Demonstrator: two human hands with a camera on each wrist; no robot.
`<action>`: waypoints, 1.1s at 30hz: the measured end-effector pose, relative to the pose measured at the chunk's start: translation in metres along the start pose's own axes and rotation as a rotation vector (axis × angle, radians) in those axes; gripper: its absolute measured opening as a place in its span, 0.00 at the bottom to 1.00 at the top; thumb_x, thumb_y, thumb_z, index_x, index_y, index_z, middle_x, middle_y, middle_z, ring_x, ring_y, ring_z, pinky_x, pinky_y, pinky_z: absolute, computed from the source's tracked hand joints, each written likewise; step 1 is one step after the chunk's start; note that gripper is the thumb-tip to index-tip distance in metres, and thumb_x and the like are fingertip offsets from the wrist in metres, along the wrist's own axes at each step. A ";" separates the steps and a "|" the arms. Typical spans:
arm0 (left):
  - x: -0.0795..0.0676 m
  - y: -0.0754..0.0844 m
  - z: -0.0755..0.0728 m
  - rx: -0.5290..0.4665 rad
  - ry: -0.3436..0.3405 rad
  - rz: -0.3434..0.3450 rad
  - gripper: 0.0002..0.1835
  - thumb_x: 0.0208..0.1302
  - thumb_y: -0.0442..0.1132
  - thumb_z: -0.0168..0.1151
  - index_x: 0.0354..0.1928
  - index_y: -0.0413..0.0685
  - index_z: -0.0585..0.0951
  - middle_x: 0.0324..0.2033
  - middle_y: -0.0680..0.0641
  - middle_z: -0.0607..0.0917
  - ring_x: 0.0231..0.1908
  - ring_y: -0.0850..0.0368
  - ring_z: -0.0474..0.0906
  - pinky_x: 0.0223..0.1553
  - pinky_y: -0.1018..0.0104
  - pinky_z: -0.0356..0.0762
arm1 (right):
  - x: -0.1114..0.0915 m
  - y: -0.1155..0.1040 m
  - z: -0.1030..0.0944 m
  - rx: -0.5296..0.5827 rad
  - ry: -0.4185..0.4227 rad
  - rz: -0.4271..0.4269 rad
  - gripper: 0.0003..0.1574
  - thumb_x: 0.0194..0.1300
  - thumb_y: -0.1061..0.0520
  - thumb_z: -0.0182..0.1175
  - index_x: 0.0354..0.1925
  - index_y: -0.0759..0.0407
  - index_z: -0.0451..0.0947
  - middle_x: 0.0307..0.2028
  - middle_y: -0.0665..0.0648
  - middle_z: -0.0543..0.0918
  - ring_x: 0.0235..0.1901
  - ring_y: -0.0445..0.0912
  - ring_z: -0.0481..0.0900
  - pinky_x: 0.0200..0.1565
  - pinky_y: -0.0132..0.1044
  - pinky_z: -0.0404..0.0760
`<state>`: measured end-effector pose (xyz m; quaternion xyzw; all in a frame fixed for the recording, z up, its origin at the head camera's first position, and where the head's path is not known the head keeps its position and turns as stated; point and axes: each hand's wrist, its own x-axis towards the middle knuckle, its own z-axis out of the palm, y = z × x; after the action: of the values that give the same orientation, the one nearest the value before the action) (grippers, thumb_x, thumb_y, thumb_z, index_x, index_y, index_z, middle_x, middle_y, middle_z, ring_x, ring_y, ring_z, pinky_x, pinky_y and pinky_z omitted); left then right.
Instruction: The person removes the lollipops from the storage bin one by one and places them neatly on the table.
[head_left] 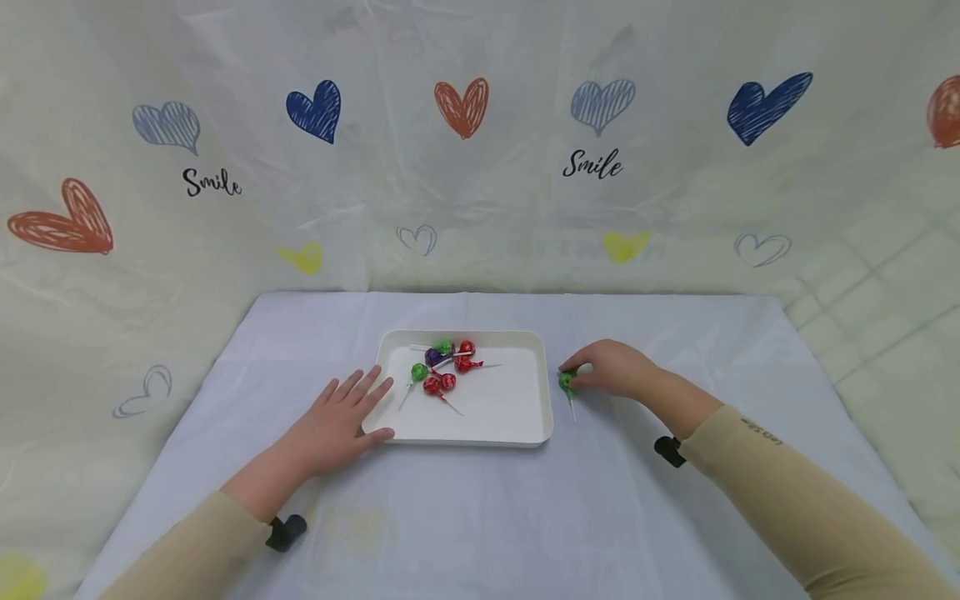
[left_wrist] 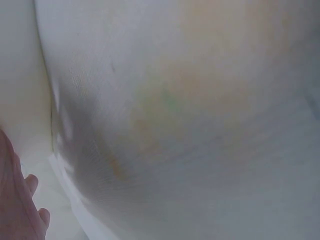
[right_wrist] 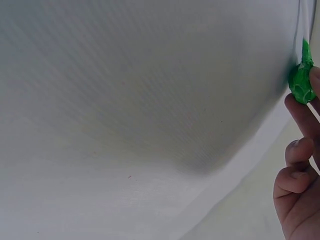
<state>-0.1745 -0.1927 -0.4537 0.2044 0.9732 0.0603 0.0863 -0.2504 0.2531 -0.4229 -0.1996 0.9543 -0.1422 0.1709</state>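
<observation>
A white rectangular tray (head_left: 502, 412) lies on the table, holding several wrapped lollipops: red ones (head_left: 462, 364), green ones (head_left: 418, 372) and a purple one (head_left: 433, 357). My left hand (head_left: 337, 425) is at the tray's left side with straight, spread fingers, touching its edge. To the right of the tray, my right hand (head_left: 618, 368) pinches the head of another green lollipop (head_left: 567, 382) between thumb and finger, its white stick pointing toward me. In the right wrist view that lollipop's shiny green wrapper (right_wrist: 301, 82) shows at the fingertips; the remaining fingers are curled.
A white cloth (head_left: 465, 525) covers the table. Behind it hangs a pale curtain (head_left: 510, 192) printed with hearts and the word "Smile". Each wrist carries a small black device, such as the one by the right sleeve (head_left: 669, 452).
</observation>
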 end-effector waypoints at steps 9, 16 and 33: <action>0.000 -0.001 0.000 -0.008 -0.003 -0.005 0.47 0.66 0.70 0.51 0.79 0.58 0.51 0.79 0.49 0.45 0.76 0.41 0.41 0.73 0.39 0.37 | 0.001 -0.006 0.002 0.001 0.010 -0.012 0.20 0.64 0.50 0.68 0.54 0.48 0.85 0.54 0.52 0.84 0.59 0.56 0.76 0.61 0.56 0.72; 0.000 -0.002 0.000 -0.014 -0.016 -0.004 0.47 0.66 0.71 0.51 0.79 0.58 0.51 0.79 0.48 0.45 0.76 0.41 0.41 0.73 0.39 0.37 | -0.001 -0.008 0.001 -0.030 0.021 -0.043 0.25 0.64 0.48 0.68 0.59 0.46 0.82 0.55 0.50 0.84 0.60 0.54 0.77 0.61 0.55 0.73; -0.001 -0.003 0.002 -0.022 -0.010 -0.003 0.47 0.65 0.71 0.51 0.79 0.59 0.51 0.79 0.49 0.45 0.77 0.42 0.41 0.73 0.39 0.37 | -0.003 -0.011 -0.019 -0.020 0.060 -0.078 0.23 0.64 0.48 0.68 0.56 0.49 0.84 0.54 0.52 0.85 0.57 0.54 0.78 0.57 0.53 0.76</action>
<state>-0.1747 -0.1959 -0.4557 0.2024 0.9723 0.0698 0.0933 -0.2517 0.2485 -0.4013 -0.2341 0.9519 -0.1450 0.1347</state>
